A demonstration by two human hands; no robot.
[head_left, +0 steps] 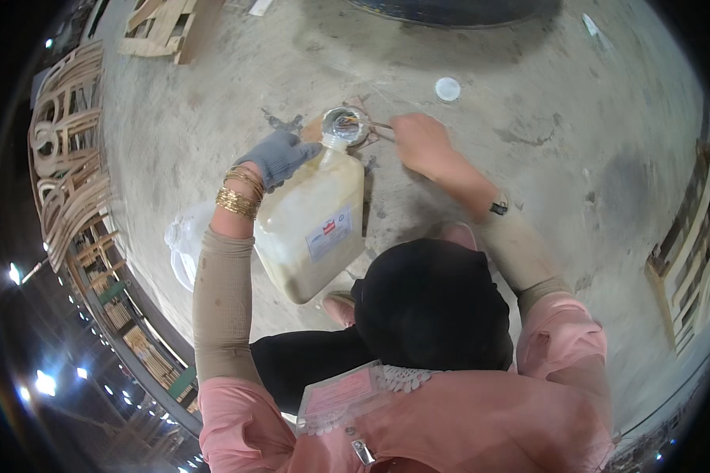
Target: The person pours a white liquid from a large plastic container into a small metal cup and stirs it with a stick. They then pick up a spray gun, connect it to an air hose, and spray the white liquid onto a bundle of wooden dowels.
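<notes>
A large translucent off-white plastic jug [312, 229] leans forward before my knees, a label on its side. My left hand [280, 158], in a grey glove, is closed on the jug's upper part, close to its neck. At the neck's far end is a small round container [345, 124] with a whitish, smeared rim. Bare and closed, my right hand [422, 143] grips a thin stick [380, 126] from the right. The stick's far end reaches to the container's opening, where its tip is hard to make out.
Left of the jug stands another translucent plastic jug [185, 244]. A white round lid [447, 89] lies on the concrete floor beyond my right hand. Wooden pallets [159, 27] and curved wooden frames [71, 150] are at the left, with another pallet [686, 268] at the right. A dark round object [457, 12] is at the far edge.
</notes>
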